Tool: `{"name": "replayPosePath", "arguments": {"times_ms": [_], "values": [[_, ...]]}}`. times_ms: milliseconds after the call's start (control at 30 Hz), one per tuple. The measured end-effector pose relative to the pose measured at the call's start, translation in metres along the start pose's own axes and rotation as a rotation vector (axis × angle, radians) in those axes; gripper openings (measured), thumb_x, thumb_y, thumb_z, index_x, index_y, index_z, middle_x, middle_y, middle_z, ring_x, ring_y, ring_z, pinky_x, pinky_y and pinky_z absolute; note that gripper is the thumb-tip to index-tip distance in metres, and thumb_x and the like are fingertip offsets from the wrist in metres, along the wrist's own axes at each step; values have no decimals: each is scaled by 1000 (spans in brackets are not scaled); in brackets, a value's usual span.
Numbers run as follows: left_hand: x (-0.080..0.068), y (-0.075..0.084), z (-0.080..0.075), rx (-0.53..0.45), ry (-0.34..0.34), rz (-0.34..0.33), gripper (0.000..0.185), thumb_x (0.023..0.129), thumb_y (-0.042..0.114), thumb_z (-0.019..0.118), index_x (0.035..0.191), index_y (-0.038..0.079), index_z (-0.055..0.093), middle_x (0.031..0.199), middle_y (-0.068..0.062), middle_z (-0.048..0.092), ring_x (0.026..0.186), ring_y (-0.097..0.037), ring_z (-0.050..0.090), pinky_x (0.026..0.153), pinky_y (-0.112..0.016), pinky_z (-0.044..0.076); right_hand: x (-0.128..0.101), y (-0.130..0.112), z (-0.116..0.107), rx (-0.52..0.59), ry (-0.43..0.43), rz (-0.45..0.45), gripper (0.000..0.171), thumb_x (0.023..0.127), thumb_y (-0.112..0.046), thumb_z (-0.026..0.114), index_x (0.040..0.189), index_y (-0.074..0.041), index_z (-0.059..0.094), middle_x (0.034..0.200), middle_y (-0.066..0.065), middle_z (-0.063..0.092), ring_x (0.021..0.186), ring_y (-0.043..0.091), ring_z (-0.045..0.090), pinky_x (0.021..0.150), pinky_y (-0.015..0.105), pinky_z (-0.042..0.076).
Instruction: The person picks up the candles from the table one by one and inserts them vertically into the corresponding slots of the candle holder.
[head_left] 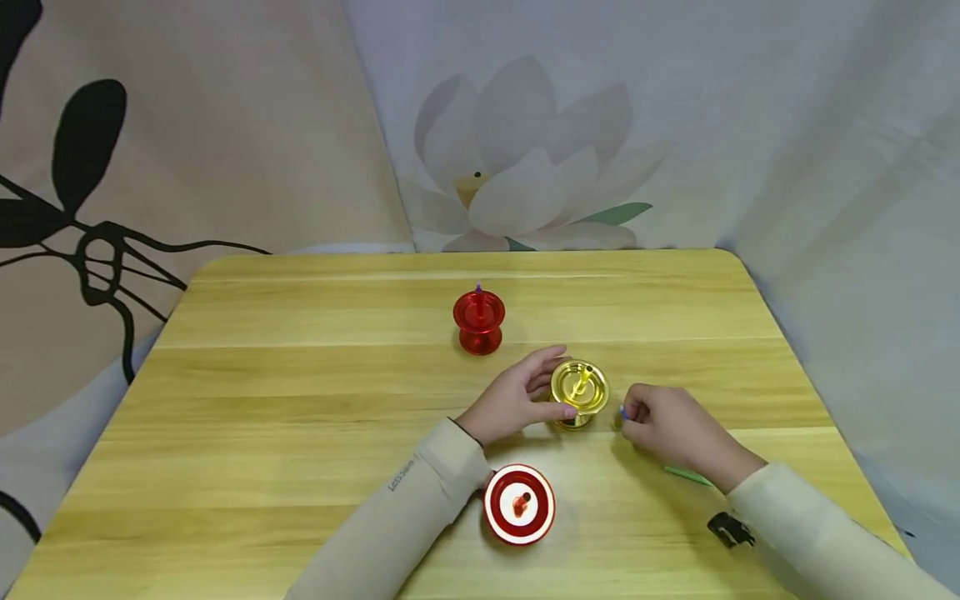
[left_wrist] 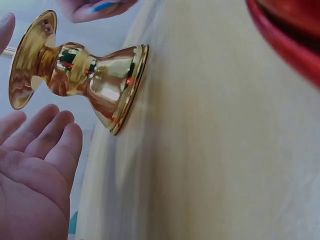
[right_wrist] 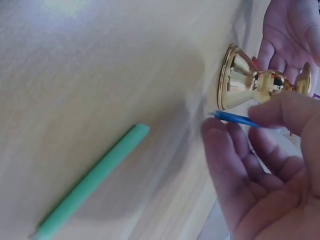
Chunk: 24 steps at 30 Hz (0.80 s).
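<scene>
A gold candle holder (head_left: 579, 392) with a yellow candle in it stands upright near the table's middle. My left hand (head_left: 546, 385) is cupped round its left side, and in the left wrist view the relaxed fingers (left_wrist: 50, 140) lie a little apart from the gold holder (left_wrist: 80, 75). Just right of the holder, my right hand (head_left: 632, 414) pinches a thin blue candle (right_wrist: 235, 118) between thumb and fingers, its tip pointing at the gold holder (right_wrist: 250, 82). A green candle (right_wrist: 90, 185) lies flat on the table under my right wrist.
A red holder (head_left: 478, 321) with a purple-tipped candle stands farther back. A red-and-white holder (head_left: 519, 504) with a red candle stands by my left forearm. The wooden table (head_left: 300, 433) ends at a flowered cloth backdrop (head_left: 525, 167).
</scene>
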<state>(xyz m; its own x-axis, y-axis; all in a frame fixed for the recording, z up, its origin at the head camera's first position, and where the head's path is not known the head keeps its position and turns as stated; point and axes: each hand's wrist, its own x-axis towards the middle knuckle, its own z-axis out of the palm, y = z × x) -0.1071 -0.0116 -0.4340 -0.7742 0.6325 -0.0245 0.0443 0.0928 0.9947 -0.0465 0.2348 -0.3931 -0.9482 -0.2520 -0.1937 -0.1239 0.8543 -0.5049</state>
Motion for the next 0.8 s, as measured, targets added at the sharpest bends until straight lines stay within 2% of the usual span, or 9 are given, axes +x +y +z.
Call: {"name": "replayPosePath", "arguments": {"times_ms": [100,333,800], "values": [[1,-2,0,-11,-8,14,85,85,10,82,156,11,36,151,-8,48,131,-18,53,108,-28,43,-1,-2,-1,13,60,-13,12,90,-14,69,83,-16,60,67,-8,55,58,10,47,53,26,40],[4,-4,0,-32,-47,33,83,84,7,81,154,4,36,153,-9,47,134,-16,51,108,-27,43,-2,-7,-5,55,146,-3,10,89,-11,70,84,-14,62,70,-7,61,63,9,54,55,25,45],[4,-9,0,-54,-71,50,79,87,5,78,154,4,37,139,-10,60,123,-15,59,104,-31,48,-7,-15,-11,236,202,39,6,91,-11,66,90,-10,60,83,0,72,78,13,72,53,26,50]]}}
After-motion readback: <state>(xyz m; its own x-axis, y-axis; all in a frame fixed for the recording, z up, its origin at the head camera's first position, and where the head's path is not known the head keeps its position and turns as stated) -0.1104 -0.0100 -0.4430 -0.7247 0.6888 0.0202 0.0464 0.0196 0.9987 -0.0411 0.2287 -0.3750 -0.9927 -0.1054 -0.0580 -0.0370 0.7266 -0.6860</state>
